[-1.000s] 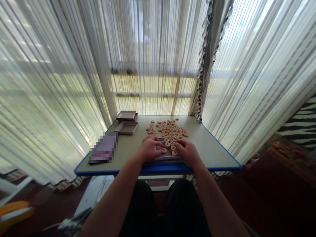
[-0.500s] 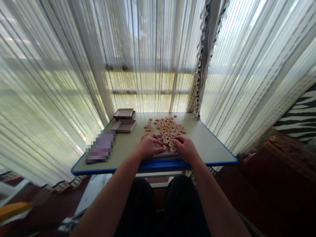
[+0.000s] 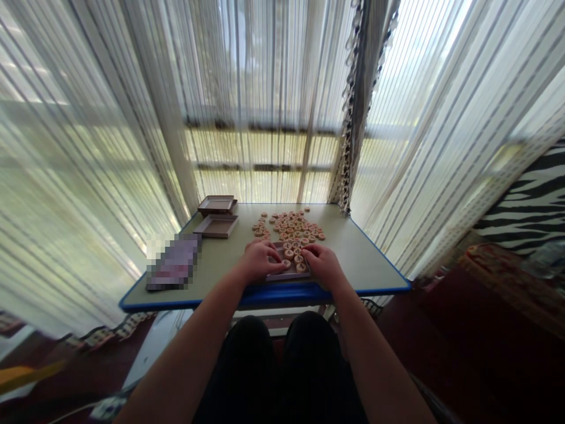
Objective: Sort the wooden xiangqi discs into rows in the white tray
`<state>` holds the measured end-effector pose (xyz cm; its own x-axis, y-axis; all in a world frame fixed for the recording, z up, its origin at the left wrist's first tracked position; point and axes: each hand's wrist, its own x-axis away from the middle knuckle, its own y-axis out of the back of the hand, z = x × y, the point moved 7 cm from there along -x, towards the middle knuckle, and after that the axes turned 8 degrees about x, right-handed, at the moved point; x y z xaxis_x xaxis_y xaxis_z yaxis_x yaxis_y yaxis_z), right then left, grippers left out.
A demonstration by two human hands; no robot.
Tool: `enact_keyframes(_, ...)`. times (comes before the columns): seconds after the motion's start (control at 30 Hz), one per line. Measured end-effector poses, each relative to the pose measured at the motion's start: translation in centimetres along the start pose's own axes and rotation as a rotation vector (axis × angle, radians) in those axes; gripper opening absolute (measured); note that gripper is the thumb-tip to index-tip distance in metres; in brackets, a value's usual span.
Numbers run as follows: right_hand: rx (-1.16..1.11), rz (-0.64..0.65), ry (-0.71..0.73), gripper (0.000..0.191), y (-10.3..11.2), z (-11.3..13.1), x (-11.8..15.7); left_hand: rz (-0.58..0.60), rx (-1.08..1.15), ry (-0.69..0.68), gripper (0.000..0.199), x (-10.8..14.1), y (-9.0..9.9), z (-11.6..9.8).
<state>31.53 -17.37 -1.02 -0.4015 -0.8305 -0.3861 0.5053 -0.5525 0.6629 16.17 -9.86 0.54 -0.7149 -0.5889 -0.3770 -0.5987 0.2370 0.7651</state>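
Observation:
Near the table's front edge lies a shallow box tray [image 3: 274, 275] with several round wooden Chinese chess pieces [image 3: 289, 254] inside, bearing dark characters. From the left, my left hand [image 3: 259, 261] reaches over the tray's side. Its thumb and fingers are closed at a single chess piece [image 3: 286, 265] in the tray's near left part. My right hand [image 3: 323, 263] is at the tray's right side, fingers drawn together beside the pieces there. Its fingertips hide whatever is between them. Past the tray, many more loose chess pieces [image 3: 293, 224] lie scattered.
Two similar shallow boxes, a nearer one [image 3: 216, 226] and a farther one [image 3: 217, 204], stand at the table's back left. A blurred-out purple item [image 3: 175, 262] lies at the left edge. The table [image 3: 366, 259] has a blue rim; sheer curtains [image 3: 265, 88] hang behind it.
The whole view has shifted slightly, so the table appears a little further left. Both hands stay at the tray, with only small finger movements; the left fingers sit around the near left piece.

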Motion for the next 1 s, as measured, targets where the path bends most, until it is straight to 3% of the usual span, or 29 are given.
enact_keyframes(0.33, -0.01, 0.011, 0.008, 0.024, -0.03, 0.16, 0.0, 0.0, -0.002, 0.021, 0.018, -0.04, -0.04, 0.15)
enact_keyframes(0.67, -0.056, 0.013, 0.001, 0.027, -0.31, -0.13, 0.06, -0.024, -0.017, 0.022, 0.023, -0.07, 0.05, -0.04)
enact_keyframes(1.0, -0.047, 0.026, -0.007, 0.025, -0.02, 0.13, 0.13, 0.025, 0.04, 0.016, 0.02, -0.13, -0.49, -0.02)
